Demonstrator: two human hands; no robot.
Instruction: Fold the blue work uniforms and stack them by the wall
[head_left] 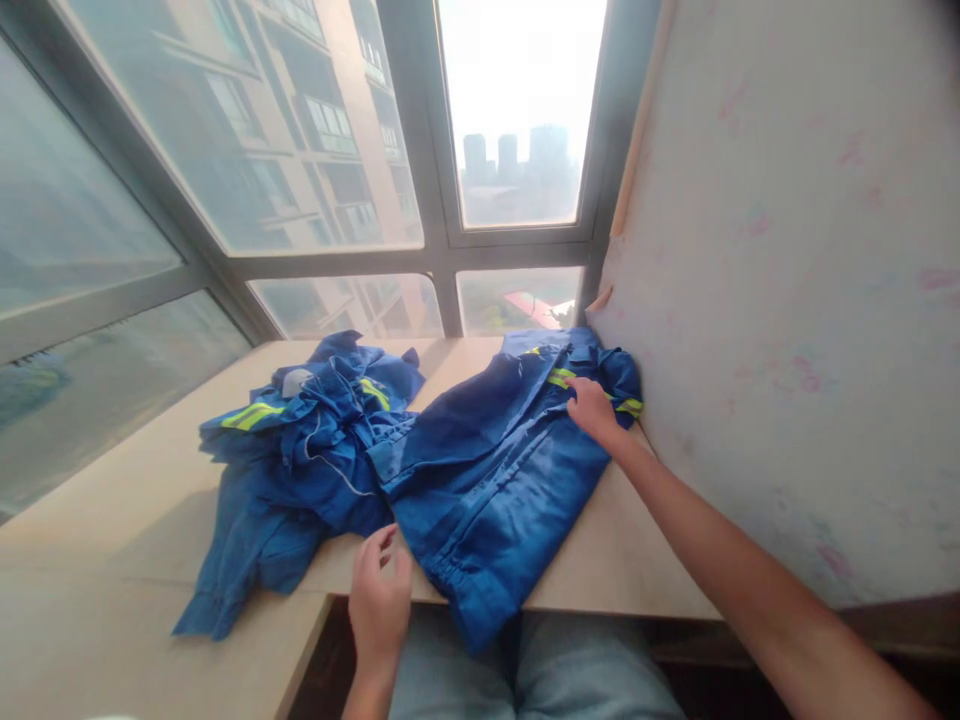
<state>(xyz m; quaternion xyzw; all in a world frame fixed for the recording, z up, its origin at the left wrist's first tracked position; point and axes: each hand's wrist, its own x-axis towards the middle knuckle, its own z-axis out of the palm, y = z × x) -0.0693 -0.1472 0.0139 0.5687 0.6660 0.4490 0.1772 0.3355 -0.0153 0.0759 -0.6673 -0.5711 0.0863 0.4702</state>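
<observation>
Blue work jacket, yellow reflective strips, lay spread flat at frame centre on the pale table, its elastic hem hanging over the near edge. Second blue garment lay crumpled at centre left. Right hand, arm outstretched, pressed flat on the jacket's far end. Left hand hovered at the near edge, fingers loosely curled, holding nothing.

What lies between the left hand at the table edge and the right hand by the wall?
In the head view, only the flattened blue garment spans the stretch between the left hand and the right hand; nothing else lies there.
</observation>
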